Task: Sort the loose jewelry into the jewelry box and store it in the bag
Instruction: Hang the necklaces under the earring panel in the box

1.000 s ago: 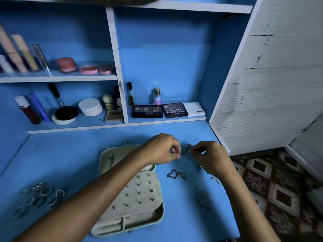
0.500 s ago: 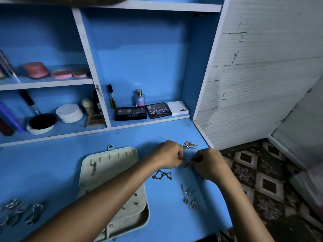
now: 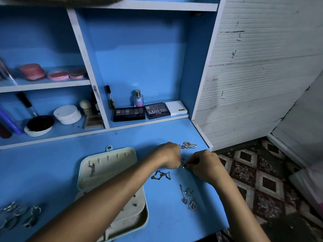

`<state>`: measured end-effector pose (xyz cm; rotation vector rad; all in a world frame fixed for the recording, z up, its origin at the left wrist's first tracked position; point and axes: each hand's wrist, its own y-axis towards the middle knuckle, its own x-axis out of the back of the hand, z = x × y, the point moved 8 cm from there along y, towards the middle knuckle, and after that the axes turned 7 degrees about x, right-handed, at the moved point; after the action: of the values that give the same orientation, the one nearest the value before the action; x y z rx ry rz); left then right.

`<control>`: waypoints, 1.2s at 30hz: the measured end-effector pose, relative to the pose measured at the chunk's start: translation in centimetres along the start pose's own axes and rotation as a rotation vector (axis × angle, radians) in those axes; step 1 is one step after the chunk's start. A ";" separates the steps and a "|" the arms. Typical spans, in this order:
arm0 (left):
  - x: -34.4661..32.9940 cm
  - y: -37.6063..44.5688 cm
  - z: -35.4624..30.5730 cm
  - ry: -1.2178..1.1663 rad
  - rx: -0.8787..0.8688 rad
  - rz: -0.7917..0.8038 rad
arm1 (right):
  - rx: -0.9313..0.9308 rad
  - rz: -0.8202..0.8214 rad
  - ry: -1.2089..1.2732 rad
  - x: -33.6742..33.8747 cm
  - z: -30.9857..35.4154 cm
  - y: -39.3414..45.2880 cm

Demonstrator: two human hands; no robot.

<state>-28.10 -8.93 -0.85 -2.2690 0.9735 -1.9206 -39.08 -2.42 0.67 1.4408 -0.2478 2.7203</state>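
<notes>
While the open jewelry box [image 3: 108,165] lies left on the blue desk [image 3: 52,163], the left hand [image 3: 168,155] and right hand [image 3: 203,165] both pinch one small chain [image 3: 183,163] between them. Pulled apart carelessly, it could knot or snap. The chains [image 3: 187,196] near the right edge could be swept onto the floor.

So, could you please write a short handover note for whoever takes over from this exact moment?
Left hand and right hand both pinch one small chain between them above the desk.
The jewelry box lies open by the left forearm; one piece hangs in its lid, a few studs sit in the tray.
Left to do: three chain piles on the right and the rings at far left stay loose. No bag in view.
</notes>
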 end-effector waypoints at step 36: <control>10.0 -9.4 6.8 -0.847 -0.197 -0.245 | 0.380 -0.103 0.351 3.0 11.3 0.0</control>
<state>-17.28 -8.47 10.05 -2.9731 0.7884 -0.7160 -31.53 -4.33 9.44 0.9650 0.3664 2.9741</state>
